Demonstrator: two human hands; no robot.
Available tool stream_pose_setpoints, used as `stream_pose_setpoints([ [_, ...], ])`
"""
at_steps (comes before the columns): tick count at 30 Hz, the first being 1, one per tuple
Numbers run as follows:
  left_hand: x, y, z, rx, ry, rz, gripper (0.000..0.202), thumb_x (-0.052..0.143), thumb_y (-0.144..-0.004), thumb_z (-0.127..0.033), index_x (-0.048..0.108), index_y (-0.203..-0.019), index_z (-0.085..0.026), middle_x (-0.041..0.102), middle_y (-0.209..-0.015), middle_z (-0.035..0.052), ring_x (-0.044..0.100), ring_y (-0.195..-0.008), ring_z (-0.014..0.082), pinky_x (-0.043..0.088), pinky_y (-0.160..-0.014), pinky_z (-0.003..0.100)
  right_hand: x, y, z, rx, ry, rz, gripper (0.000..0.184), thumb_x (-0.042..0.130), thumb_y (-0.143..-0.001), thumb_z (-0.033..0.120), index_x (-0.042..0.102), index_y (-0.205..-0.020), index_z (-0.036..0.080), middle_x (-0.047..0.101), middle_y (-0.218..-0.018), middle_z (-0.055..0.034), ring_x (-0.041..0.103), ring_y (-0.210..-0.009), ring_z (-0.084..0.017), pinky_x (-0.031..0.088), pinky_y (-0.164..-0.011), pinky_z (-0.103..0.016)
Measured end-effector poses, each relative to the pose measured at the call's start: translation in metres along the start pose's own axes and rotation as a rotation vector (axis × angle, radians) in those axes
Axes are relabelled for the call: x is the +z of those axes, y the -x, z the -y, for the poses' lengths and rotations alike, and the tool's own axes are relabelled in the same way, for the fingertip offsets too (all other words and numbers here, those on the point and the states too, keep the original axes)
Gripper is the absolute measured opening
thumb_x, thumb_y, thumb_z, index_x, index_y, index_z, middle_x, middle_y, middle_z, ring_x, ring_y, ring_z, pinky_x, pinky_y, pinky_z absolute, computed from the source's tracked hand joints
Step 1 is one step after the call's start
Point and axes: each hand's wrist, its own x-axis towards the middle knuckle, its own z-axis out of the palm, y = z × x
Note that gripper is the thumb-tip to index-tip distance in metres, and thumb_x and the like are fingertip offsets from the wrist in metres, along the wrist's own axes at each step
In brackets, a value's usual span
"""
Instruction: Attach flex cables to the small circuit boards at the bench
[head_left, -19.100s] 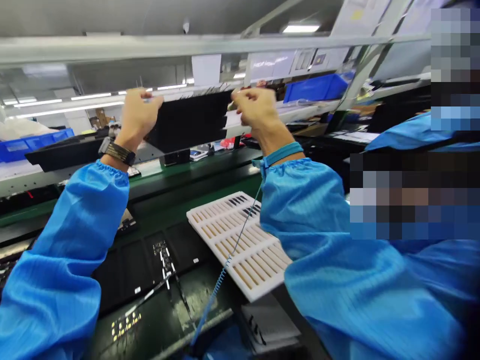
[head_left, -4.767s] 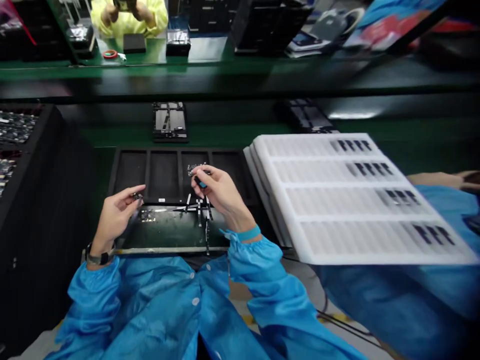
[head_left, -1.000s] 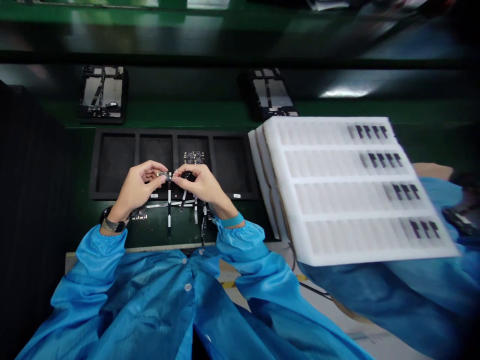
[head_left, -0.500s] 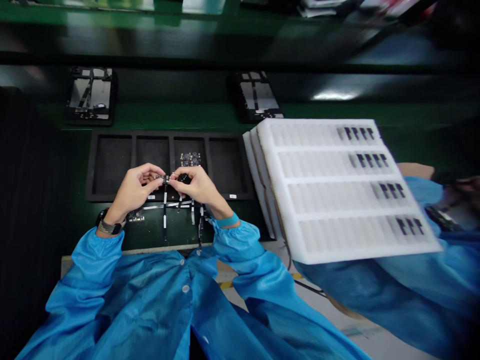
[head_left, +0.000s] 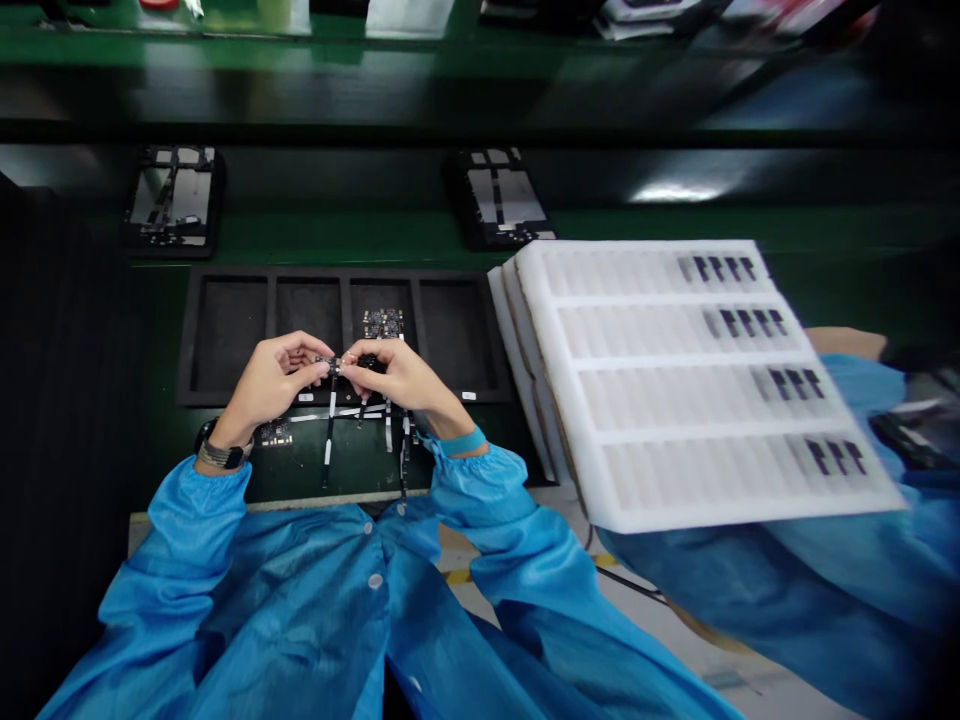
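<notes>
My left hand [head_left: 274,380] and my right hand [head_left: 394,375] meet above the near edge of a black four-pocket tray [head_left: 225,390]. Both pinch a small circuit board [head_left: 330,363] with a black-and-white flex strip [head_left: 330,430] hanging down from it. Another small board [head_left: 382,322] lies in the tray's third pocket. A further small board [head_left: 274,432] and several flex strips [head_left: 390,425] lie on the dark mat below my hands.
A stack of white foam trays [head_left: 675,390] with several black parts in their right-hand slots stands to my right. Two open device frames [head_left: 174,200] [head_left: 499,195] lie on the green belt behind. A co-worker's blue sleeve [head_left: 862,380] shows at the right.
My hands stay pinched together on the small board with almost no movement. The two device frames on the belt have drifted slightly in view.
</notes>
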Motion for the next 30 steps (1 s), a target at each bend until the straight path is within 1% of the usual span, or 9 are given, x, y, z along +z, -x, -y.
stream_pose_setpoints([
  [5, 0.0007, 0.0006, -0.0005, 0.004, 0.009, 0.001, 0.027, 0.084, -0.08, -0.034, 0.076, -0.096, -0.015, 0.073, -0.076, 0.0036, 0.068, -0.07, 0.0172, 0.056, -0.07, 0.03, 0.0005, -0.0001, -0.0019, 0.014, -0.011, -0.007, 0.042, 0.078, -0.089, 0.059, 0.067, -0.088, 0.018, 0.064, -0.064, 0.0025, 0.057, -0.053, -0.012, 0.05, -0.055, -0.027],
  [12, 0.0009, 0.0003, 0.0002, -0.014, -0.024, 0.009, 0.026, 0.083, -0.079, -0.035, 0.075, -0.095, -0.016, 0.072, -0.075, 0.0028, 0.067, -0.068, 0.0167, 0.056, -0.068, 0.03, -0.0009, -0.0016, -0.0016, 0.047, -0.051, 0.057, 0.042, 0.077, -0.09, 0.057, 0.066, -0.086, 0.018, 0.063, -0.061, 0.0027, 0.057, -0.052, -0.012, 0.047, -0.054, -0.025],
  [18, 0.003, 0.0007, 0.0035, 0.006, -0.113, -0.055, 0.023, 0.079, -0.08, -0.034, 0.074, -0.093, -0.015, 0.072, -0.075, 0.0036, 0.067, -0.069, 0.0174, 0.054, -0.068, 0.031, 0.0058, -0.0036, -0.0047, 0.062, 0.029, -0.025, 0.033, 0.073, -0.091, 0.049, 0.064, -0.086, 0.019, 0.063, -0.06, 0.003, 0.056, -0.051, -0.012, 0.047, -0.053, -0.026],
  [23, 0.0041, 0.0019, 0.0025, 0.011, -0.158, -0.068, 0.022, 0.079, -0.081, -0.034, 0.075, -0.093, -0.016, 0.074, -0.077, 0.0049, 0.068, -0.072, 0.0187, 0.054, -0.07, 0.031, 0.0076, -0.0029, -0.0044, 0.09, 0.062, -0.052, 0.032, 0.073, -0.091, 0.05, 0.064, -0.085, 0.019, 0.064, -0.06, 0.0023, 0.057, -0.051, -0.013, 0.048, -0.052, -0.027],
  [25, 0.0028, 0.002, 0.0012, -0.011, -0.129, -0.052, 0.023, 0.08, -0.08, -0.035, 0.075, -0.092, -0.016, 0.073, -0.076, 0.0045, 0.067, -0.07, 0.0184, 0.055, -0.069, 0.032, 0.0065, -0.0023, -0.0031, 0.095, 0.025, -0.036, 0.035, 0.076, -0.09, 0.053, 0.065, -0.086, 0.019, 0.065, -0.062, 0.0019, 0.058, -0.053, -0.013, 0.049, -0.054, -0.027],
  [30, -0.0014, 0.002, -0.0024, -0.088, 0.017, 0.024, 0.03, 0.088, -0.075, -0.038, 0.076, -0.091, -0.015, 0.072, -0.073, 0.0046, 0.068, -0.068, 0.0178, 0.056, -0.065, 0.03, 0.0024, -0.0005, -0.0008, 0.111, -0.105, 0.066, 0.044, 0.082, -0.086, 0.059, 0.068, -0.089, 0.018, 0.07, -0.069, -0.0009, 0.062, -0.058, -0.013, 0.05, -0.055, -0.025],
])
